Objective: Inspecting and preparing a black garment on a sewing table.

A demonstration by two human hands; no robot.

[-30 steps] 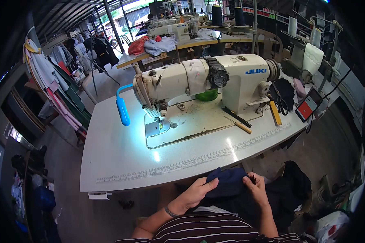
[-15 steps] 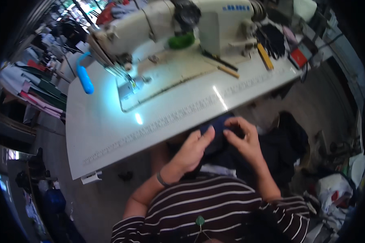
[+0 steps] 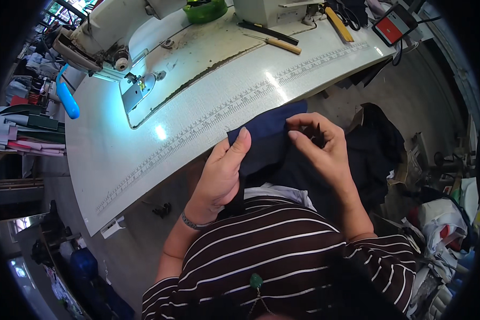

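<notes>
A piece of dark navy cloth point(image 3: 266, 125) is stretched between my two hands at the table's front edge, its upper part bluer than the rest. My left hand point(image 3: 224, 168) grips its left end, thumb on top and fingers beneath. At the cloth's right side, my right hand point(image 3: 325, 146) has thumb and forefinger pinched together on its edge. Something small and dark shows inside the curled fingers of that hand; its kind cannot be made out. More black cloth point(image 3: 320, 186) hangs below over my lap.
Ahead stands a sewing machine point(image 3: 104, 42) on a white table point(image 3: 197, 133) with a printed ruler. An awl point(image 3: 280, 44), a yellow-handled cutter point(image 3: 340, 24), scissors point(image 3: 351, 16) and a red-and-black box point(image 3: 393, 26) lie along the back right. Bagged cloth point(image 3: 442, 224) is heaped at right.
The view has shifted, so the machine sits farther up and left. The navy cloth is now raised and spread flatter between my hands, showing more of its blue face.
</notes>
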